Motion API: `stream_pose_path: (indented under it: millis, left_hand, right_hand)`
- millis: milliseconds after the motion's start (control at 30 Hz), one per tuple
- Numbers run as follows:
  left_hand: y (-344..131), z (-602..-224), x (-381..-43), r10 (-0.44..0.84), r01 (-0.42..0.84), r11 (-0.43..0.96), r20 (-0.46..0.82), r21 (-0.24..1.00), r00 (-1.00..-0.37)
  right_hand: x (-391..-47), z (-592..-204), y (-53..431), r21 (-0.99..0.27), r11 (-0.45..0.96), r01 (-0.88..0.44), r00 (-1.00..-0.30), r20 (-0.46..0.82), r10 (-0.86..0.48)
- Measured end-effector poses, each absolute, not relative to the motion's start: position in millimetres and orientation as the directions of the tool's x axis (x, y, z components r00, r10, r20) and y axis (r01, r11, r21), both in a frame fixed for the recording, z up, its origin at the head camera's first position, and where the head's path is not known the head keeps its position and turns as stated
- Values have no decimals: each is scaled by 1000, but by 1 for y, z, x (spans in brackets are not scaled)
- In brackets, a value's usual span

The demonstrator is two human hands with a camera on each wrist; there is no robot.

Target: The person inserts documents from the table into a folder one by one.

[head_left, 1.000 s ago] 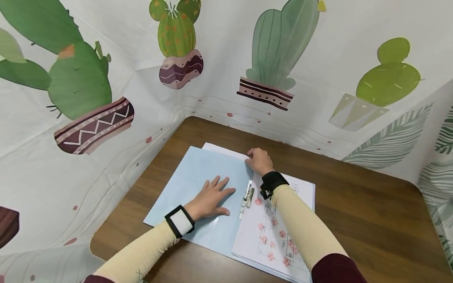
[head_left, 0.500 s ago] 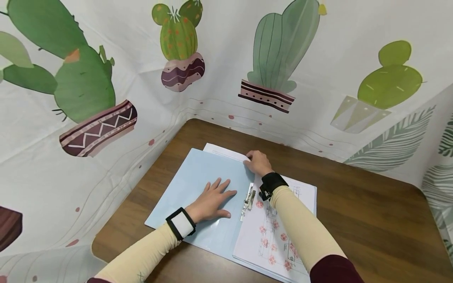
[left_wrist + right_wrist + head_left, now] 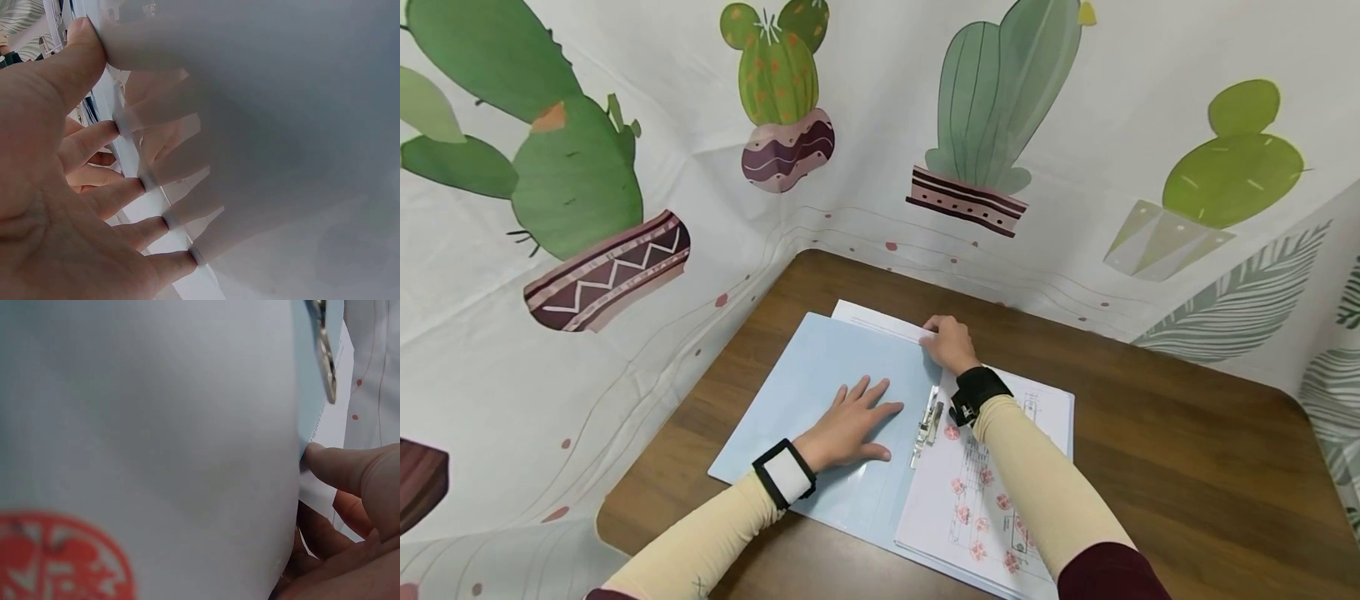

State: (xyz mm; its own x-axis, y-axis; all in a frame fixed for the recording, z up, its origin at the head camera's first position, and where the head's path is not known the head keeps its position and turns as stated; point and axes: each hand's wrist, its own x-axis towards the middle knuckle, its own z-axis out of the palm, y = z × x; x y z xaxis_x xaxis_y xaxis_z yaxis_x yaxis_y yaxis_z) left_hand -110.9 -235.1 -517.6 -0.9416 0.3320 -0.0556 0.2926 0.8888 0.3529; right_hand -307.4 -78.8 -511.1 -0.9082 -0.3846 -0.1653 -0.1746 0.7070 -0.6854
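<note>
A light blue file folder (image 3: 820,350) lies opened flat on the table in the head view. On its right side rests a stack of white sheets (image 3: 936,521) with red round prints, and a metal clip (image 3: 925,429) sits along the spine. My left hand (image 3: 848,425) presses the bare left cover with its fingers spread; the left wrist view shows their reflection in the glossy surface. At the folder's top edge by the spine, my right hand (image 3: 951,343) grips, thumb (image 3: 331,464) above and fingers below. A white sheet (image 3: 880,318) juts out past that edge.
The brown wooden table (image 3: 1187,467) extends right of the folder and has rounded corners. A white cloth (image 3: 865,100) printed with potted cacti hangs behind and to the left.
Almost nothing differs. The left hand stays pressed on the cover and the right hand keeps its place at the top edge; the head view shifts slightly.
</note>
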Motion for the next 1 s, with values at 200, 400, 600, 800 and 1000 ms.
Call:
stream_pose_path:
  millis: [200,400,600,800,1000]
  left_hand:
    - [-234,-517,-111,329,289,889,-57,355,-943]
    - [-234,-517,-111,331,293,888,-51,354,-942]
    - [-234,-516,-110,337,293,883,-60,366,-940]
    - [-234,-516,-109,334,289,881,-60,374,-940]
    - [-234,-515,-107,337,290,876,-59,384,-940]
  right_hand:
    - [-307,-511,-78,-691,704,-164,-919,-151,-363]
    - [-308,-511,-77,-692,701,-174,-926,-127,-356]
    - [-305,-511,-76,-702,694,-159,-928,-133,-348]
    - [-305,-509,-73,-740,657,-149,-932,-118,-344]
    - [-306,-509,-72,-750,644,-154,-931,-108,-348]
